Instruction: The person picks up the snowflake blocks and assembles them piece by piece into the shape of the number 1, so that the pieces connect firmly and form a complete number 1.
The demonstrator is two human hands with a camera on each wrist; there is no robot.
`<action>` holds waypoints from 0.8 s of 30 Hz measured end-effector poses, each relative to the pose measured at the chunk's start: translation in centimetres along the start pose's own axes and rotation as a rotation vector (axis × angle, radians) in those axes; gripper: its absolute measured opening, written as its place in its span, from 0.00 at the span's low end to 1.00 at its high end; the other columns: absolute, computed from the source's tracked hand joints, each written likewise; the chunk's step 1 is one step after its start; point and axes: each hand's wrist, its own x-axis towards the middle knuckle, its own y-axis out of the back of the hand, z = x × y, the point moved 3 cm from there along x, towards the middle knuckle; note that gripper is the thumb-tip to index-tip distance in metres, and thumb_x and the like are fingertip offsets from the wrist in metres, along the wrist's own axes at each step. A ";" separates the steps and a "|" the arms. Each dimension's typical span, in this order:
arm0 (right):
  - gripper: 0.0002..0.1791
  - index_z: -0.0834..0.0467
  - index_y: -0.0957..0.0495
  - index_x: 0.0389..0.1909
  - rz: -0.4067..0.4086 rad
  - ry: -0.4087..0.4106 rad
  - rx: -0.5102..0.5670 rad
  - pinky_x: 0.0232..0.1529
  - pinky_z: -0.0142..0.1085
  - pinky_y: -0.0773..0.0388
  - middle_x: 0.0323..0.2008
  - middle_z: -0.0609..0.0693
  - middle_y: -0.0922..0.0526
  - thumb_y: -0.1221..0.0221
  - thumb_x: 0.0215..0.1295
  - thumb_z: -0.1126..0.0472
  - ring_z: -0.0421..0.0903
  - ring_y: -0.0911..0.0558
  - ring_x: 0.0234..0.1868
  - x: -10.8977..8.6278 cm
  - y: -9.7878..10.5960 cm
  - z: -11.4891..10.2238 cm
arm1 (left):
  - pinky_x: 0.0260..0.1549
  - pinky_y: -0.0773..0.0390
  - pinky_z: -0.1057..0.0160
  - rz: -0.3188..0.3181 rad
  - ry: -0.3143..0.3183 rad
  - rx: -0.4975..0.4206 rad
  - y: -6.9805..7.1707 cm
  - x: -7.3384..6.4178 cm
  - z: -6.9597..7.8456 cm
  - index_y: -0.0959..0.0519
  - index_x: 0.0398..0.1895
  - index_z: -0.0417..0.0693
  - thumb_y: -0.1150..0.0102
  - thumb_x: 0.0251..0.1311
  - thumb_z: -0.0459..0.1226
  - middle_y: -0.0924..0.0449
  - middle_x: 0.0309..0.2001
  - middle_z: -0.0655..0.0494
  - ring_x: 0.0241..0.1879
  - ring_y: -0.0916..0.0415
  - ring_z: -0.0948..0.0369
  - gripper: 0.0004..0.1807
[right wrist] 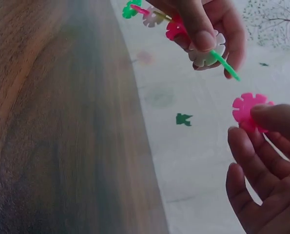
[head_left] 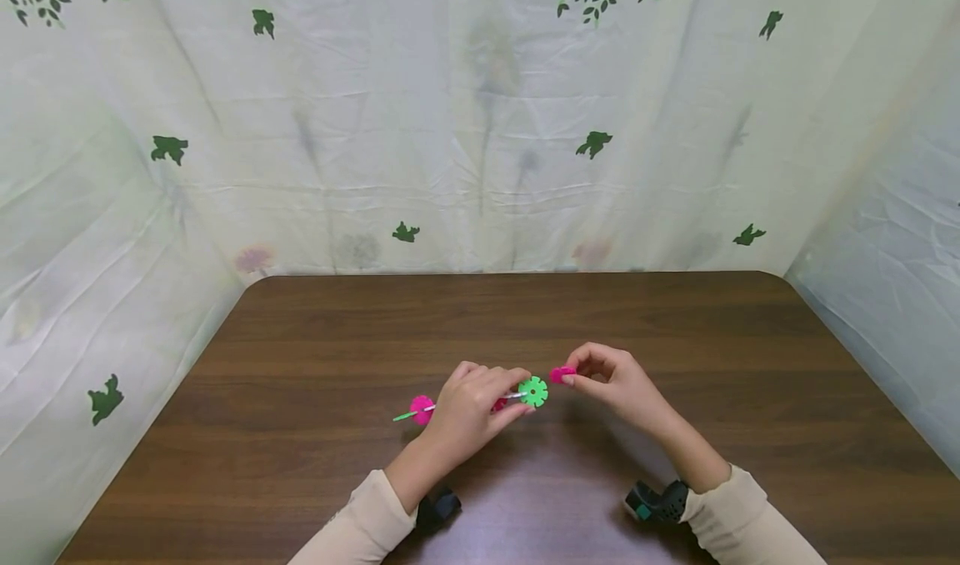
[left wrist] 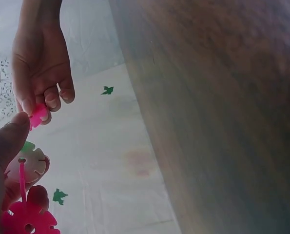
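A chain of small notched plastic discs, green, white and pink, is held by my left hand (head_left: pixel 474 405), with finger and thumb on a white disc (right wrist: pixel 199 57) near its right end. A green disc (head_left: pixel 533 392) ends the chain on that side; it shows edge-on in the right wrist view. Past the palm on the left, a pink disc (head_left: pixel 422 410) sticks out with a green one edge-on. My right hand (head_left: pixel 618 388) pinches a separate pink notched disc (right wrist: pixel 246 110) between thumb and fingers, slightly apart from the green end. The left palm hides part of the chain.
Both hands are above a brown wooden table (head_left: pixel 315 332). White cloth (head_left: pixel 435 115) with green leaf prints hangs behind the table and at both sides. A dark wrist camera (head_left: pixel 438 508) sits on the left wrist and another (head_left: pixel 656 501) on the right.
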 end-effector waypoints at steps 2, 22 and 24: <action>0.06 0.63 0.25 0.31 -0.020 0.036 -0.005 0.30 0.37 0.26 0.28 0.53 0.22 0.40 0.52 0.74 0.46 0.24 0.27 -0.1 -0.1 -1.0 | 0.35 0.33 0.66 0.001 0.001 0.000 0.0 0.0 0.0 0.22 0.39 0.49 0.31 0.42 0.45 0.21 0.31 0.64 0.27 0.27 0.67 0.20; 0.08 0.68 0.24 0.25 -0.074 0.212 0.079 0.33 0.39 0.23 0.27 0.60 0.21 0.42 0.47 0.82 0.50 0.21 0.32 -0.1 -0.8 -2.4 | 0.34 0.33 0.67 0.009 0.006 -0.033 0.1 0.1 0.1 0.21 0.40 0.47 0.32 0.42 0.45 0.19 0.35 0.62 0.24 0.28 0.66 0.20; 0.08 0.69 0.24 0.25 -0.073 0.227 0.092 0.32 0.38 0.23 0.26 0.62 0.21 0.42 0.47 0.83 0.51 0.21 0.31 -0.1 -0.9 -2.5 | 0.34 0.33 0.67 0.009 0.008 -0.044 0.1 0.0 0.1 0.21 0.40 0.47 0.30 0.40 0.44 0.19 0.35 0.61 0.25 0.28 0.66 0.21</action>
